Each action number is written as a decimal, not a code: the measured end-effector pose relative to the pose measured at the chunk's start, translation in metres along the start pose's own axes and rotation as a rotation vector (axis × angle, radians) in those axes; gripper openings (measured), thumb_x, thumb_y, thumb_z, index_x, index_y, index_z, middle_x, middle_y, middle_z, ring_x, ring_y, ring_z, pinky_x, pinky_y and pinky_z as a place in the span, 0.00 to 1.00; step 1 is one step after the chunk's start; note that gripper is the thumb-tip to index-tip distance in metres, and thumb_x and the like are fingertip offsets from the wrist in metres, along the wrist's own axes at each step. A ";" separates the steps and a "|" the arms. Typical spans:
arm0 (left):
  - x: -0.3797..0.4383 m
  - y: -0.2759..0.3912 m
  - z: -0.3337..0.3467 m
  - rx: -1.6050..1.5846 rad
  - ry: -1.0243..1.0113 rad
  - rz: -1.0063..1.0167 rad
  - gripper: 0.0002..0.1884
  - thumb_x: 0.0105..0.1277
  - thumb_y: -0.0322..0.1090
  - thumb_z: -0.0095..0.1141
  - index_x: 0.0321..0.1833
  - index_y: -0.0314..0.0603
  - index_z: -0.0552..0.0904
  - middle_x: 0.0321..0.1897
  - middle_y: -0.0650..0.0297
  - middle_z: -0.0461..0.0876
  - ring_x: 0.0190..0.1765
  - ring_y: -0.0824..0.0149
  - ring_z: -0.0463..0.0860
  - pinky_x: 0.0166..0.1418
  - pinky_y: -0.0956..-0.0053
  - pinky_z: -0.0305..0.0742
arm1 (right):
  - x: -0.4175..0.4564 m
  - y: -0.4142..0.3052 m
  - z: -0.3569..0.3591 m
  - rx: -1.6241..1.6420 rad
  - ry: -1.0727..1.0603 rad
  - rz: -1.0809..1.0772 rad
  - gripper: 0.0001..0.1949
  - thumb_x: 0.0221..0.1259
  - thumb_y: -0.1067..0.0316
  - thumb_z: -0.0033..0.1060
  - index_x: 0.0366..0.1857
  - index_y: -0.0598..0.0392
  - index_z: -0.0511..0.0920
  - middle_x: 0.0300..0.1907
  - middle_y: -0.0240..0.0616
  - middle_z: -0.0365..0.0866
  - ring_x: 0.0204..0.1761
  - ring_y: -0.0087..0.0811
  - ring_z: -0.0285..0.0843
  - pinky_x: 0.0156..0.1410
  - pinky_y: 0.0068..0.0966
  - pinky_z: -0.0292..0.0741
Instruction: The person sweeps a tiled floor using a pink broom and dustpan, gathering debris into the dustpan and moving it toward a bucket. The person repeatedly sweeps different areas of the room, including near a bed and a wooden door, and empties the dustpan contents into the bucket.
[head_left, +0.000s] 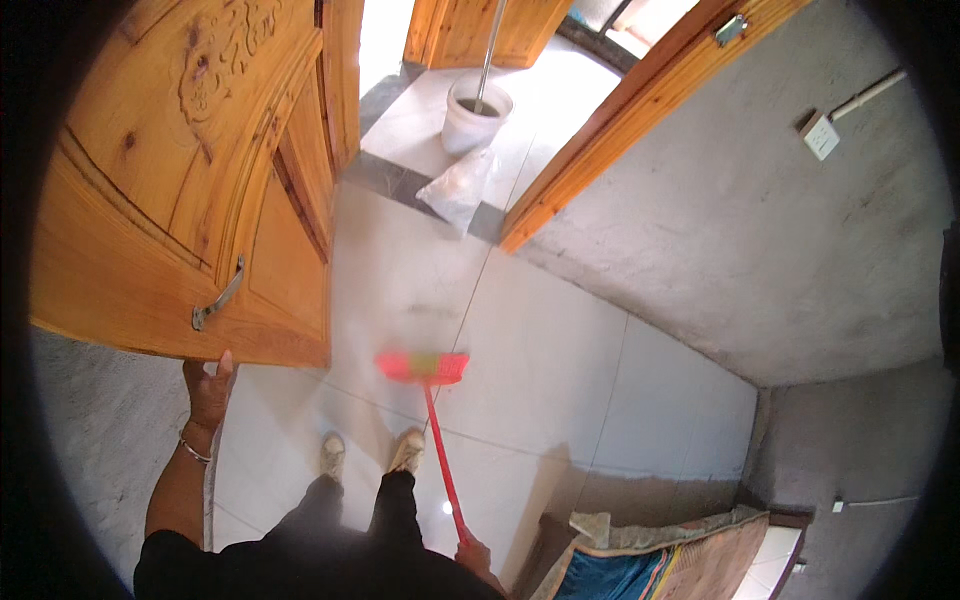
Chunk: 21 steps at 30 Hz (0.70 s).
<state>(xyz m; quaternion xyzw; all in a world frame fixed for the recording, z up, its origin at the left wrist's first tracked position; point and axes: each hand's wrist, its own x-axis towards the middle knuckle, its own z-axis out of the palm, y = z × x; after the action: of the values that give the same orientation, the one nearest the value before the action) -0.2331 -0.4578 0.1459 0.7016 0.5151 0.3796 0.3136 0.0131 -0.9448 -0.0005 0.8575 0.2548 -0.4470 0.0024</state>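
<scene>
My left hand (208, 390) grips the edge of a carved wooden door (202, 187), just below its metal handle (219, 294). The door stands swung inward on the left. In my right hand (473, 556), low in the view, is the end of the red handle of a broom (442, 450). Its pink head (422, 367) rests on or just above the pale tiled floor (555, 352), ahead of my shoes; the head looks blurred. Bristles are hard to make out from above.
In the doorway stands a white plastic bucket (478, 116) holding dark liquid and a pole (491, 45). A clear plastic bag (459, 187) lies against it over the dark threshold strip (390, 178). A wooden door frame (570, 157) borders the grey wall (712, 195). Cloth-covered furniture (637, 559) sits lower right.
</scene>
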 end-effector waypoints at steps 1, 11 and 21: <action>0.000 0.002 0.003 -0.064 -0.005 -0.035 0.12 0.63 0.28 0.54 0.48 0.35 0.74 0.44 0.60 0.77 0.47 0.68 0.74 0.54 0.70 0.67 | 0.016 -0.001 -0.004 0.009 0.052 -0.039 0.27 0.56 0.61 0.47 0.64 0.38 0.61 0.36 0.48 0.80 0.35 0.51 0.79 0.44 0.46 0.74; -0.005 -0.047 -0.028 0.143 -0.170 -0.175 0.20 0.65 0.36 0.54 0.56 0.33 0.70 0.50 0.61 0.73 0.52 0.67 0.70 0.60 0.71 0.62 | 0.016 0.046 -0.120 0.684 0.173 0.286 0.23 0.60 0.67 0.51 0.62 0.45 0.66 0.19 0.35 0.74 0.14 0.23 0.70 0.20 0.25 0.72; 0.011 -0.059 -0.045 -0.107 -0.045 -0.372 0.21 0.63 0.42 0.57 0.54 0.40 0.73 0.48 0.67 0.72 0.53 0.72 0.67 0.62 0.74 0.59 | 0.083 0.043 -0.128 1.083 0.156 0.169 0.15 0.58 0.61 0.53 0.48 0.52 0.72 0.16 0.28 0.66 0.14 0.22 0.64 0.18 0.22 0.67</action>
<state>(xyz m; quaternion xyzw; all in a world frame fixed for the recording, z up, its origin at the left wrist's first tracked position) -0.2981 -0.4288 0.1224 0.5851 0.6075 0.3262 0.4269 0.1688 -0.9169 0.0029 0.7840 -0.0817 -0.4477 -0.4221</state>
